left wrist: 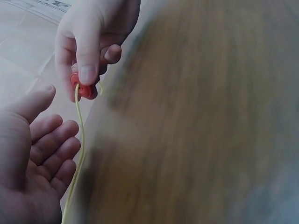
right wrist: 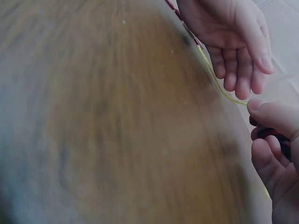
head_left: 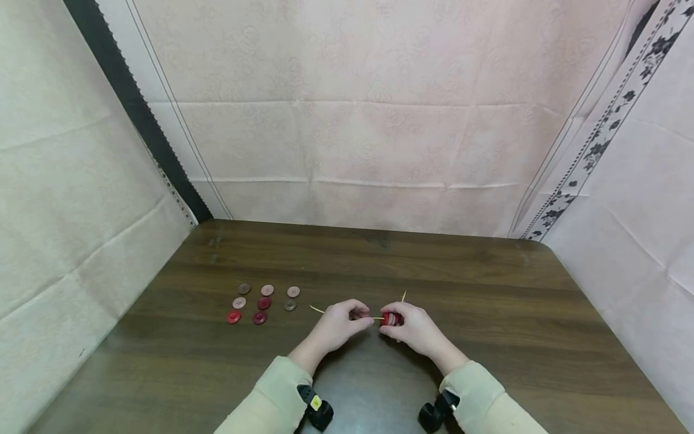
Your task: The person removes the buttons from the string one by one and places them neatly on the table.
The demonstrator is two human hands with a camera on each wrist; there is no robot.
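Note:
My right hand (head_left: 420, 328) pinches a stack of buttons (head_left: 391, 319) between thumb and fingers; red and pale pink ones show in it. A yellow string (left wrist: 80, 156) runs through them, emerging from a hole in the red end button (left wrist: 83, 89) on the left. Its other end sticks up above the right hand. My left hand (head_left: 338, 325) is close by on the left, thumb apart from its loosely extended fingers. In the left wrist view the string passes right by those fingertips. The right wrist view shows it curving past the left hand (right wrist: 240, 51) toward the table.
Several loose buttons lie in short rows left of the hands on the brown wooden table (head_left: 488, 289). Among them are a red button (head_left: 233, 316), a pink button (head_left: 293, 292) and a grey button (head_left: 290, 305). Pale cloth (head_left: 347, 144) hangs behind the table and at both sides.

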